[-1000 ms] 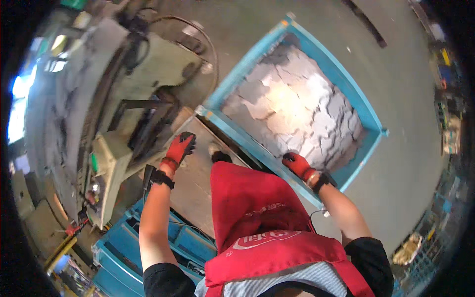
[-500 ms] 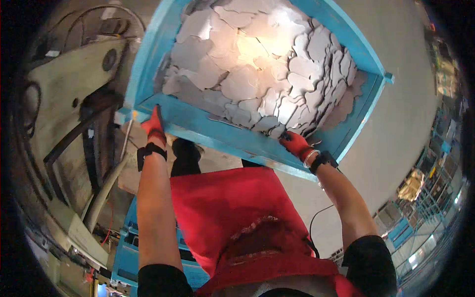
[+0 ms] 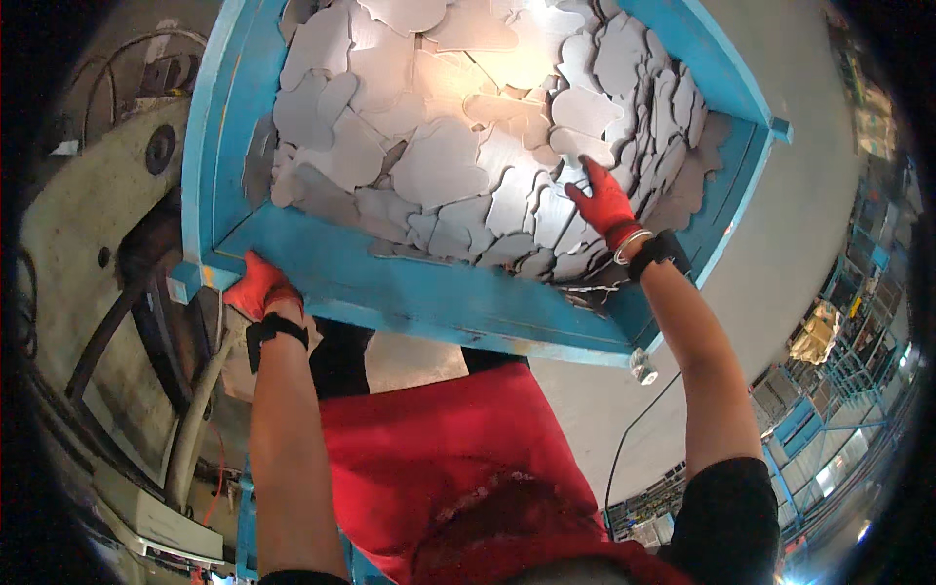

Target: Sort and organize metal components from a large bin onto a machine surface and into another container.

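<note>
A blue metal bin holds a heap of flat grey sheet-metal pieces with rounded, lobed outlines. My left hand, in a red glove, is closed over the bin's near rim by its left corner; part of its fingers is hidden. Above the right part of the heap is my right hand, also red-gloved. Its thumb and forefinger are spread, and nothing shows between them. The fingertips are at the top pieces; whether they touch cannot be made out.
A worn, light-coloured machine panel with dark bars and hoses stands on the left. Grey floor lies to the right, with blue racks beyond. A red apron hangs before me, and a dark cable runs beside it.
My right hand has moved from the bin's near inner edge up over the heap, its fingers spreading. My left hand stays at the near left corner. The view has shifted.
</note>
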Demonstrator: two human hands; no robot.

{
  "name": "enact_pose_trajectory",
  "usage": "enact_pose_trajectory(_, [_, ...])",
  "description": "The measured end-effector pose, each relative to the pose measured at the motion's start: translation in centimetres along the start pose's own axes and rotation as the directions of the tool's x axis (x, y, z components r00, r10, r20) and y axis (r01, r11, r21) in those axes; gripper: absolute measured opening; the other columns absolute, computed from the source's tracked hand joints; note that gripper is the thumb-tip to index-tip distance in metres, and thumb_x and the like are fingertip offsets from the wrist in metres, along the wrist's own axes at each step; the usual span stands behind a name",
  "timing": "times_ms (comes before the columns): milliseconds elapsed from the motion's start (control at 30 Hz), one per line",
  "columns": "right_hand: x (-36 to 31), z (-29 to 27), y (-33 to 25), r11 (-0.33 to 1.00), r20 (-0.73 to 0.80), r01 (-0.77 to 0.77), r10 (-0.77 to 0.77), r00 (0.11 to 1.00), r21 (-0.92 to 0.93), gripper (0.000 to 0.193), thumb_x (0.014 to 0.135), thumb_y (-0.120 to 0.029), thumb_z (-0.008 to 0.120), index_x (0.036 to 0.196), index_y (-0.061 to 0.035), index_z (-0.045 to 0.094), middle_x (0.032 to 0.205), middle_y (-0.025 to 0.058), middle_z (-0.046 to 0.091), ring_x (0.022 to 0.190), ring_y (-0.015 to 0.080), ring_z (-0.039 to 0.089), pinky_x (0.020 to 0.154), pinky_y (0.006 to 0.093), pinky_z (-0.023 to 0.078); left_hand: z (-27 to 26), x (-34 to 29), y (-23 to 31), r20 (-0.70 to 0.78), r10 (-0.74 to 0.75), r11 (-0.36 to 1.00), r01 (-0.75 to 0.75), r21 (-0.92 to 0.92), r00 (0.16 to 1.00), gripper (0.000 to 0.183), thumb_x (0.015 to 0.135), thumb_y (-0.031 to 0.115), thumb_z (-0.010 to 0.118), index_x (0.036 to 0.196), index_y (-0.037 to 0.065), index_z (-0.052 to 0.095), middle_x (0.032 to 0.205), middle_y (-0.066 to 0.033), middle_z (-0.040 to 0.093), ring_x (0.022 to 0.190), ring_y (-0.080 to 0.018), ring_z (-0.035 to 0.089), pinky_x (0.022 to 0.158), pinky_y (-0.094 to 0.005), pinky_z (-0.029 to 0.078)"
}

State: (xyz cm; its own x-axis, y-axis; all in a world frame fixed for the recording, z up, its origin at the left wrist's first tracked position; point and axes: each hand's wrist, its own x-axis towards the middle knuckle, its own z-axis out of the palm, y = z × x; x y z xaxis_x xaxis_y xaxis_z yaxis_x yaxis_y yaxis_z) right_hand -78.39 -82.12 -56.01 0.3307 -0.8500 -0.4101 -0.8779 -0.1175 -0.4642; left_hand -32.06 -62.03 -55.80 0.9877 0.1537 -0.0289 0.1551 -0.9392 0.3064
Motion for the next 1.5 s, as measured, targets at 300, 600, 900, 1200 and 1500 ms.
enact_pose_trajectory(300, [9.2,2.2,2.5,0.852,-0.277,-0.506,0.458,0.845,-0.134,0.094,0.071,-0.065,0.05,0.139,-0.0107,0.016,0.136,0.0284,0.024,0.125,0.0465,0.023,0.103,0.0508,0.019,-1.6,-1.9,2.6,0.066,-0.179,0.984,0.177,0.03,0.982,0.071,0.064,0.039,0.071,0.107,-0.008,0.039,0.099,-0.0252,0.056,0.09,-0.0375,0.058,0.078,-0.0424,0.046])
enact_pose_trajectory(600, [6.1,0.5,-1.6,0.995,-0.145,-0.101,0.103,0.984,0.024,0.079,0.068,-0.054,0.061,0.128,-0.0078,0.038,0.119,0.0274,0.043,0.111,0.0411,0.04,0.093,0.0465,0.035,-1.8,-1.7,2.0,0.102,-0.147,0.987,0.152,-0.045,0.984,0.072,0.064,0.04,0.072,0.105,-0.01,0.04,0.101,-0.0249,0.056,0.088,-0.0354,0.058,0.076,-0.0437,0.047])
enact_pose_trajectory(900, [16.3,-1.9,1.8,0.897,-0.335,-0.427,0.37,0.866,-0.113,0.106,0.062,-0.07,0.055,0.138,-0.0073,0.017,0.138,0.0282,0.021,0.123,0.0518,0.02,0.099,0.0565,0.021,-2.1,-2.9,3.8,0.149,-0.201,0.977,0.21,-0.045,0.968,0.073,0.064,0.042,0.073,0.107,-0.004,0.036,0.098,-0.0229,0.055,0.083,-0.0336,0.058,0.073,-0.0449,0.049])
enact_pose_trajectory(1200, [8.5,0.2,-1.7,0.999,-0.323,0.044,-0.051,0.945,-0.028,0.079,0.066,-0.052,0.063,0.126,-0.0059,0.039,0.125,0.0206,0.04,0.116,0.0387,0.036,0.096,0.051,0.028,-2.6,-5.0,6.8,0.163,-0.313,0.934,0.334,-0.129,0.936,0.074,0.066,0.044,0.071,0.111,-0.003,0.035,0.107,-0.0251,0.052,0.088,-0.036,0.057,0.075,-0.0482,0.049])
enact_pose_trajectory(1500, [11.9,-7.3,15.2,0.761,-0.396,-0.639,0.555,0.732,-0.114,0.11,0.054,-0.069,0.064,0.137,-0.0111,0.021,0.136,0.026,0.026,0.123,0.0418,0.031,0.094,0.0513,0.033,-2.4,-2.2,3.1,0.236,-0.149,0.989,0.149,0.015,0.96,0.072,0.066,0.043,0.07,0.112,-0.002,0.037,0.109,-0.0232,0.053,0.09,-0.0348,0.057,0.076,-0.0463,0.049])
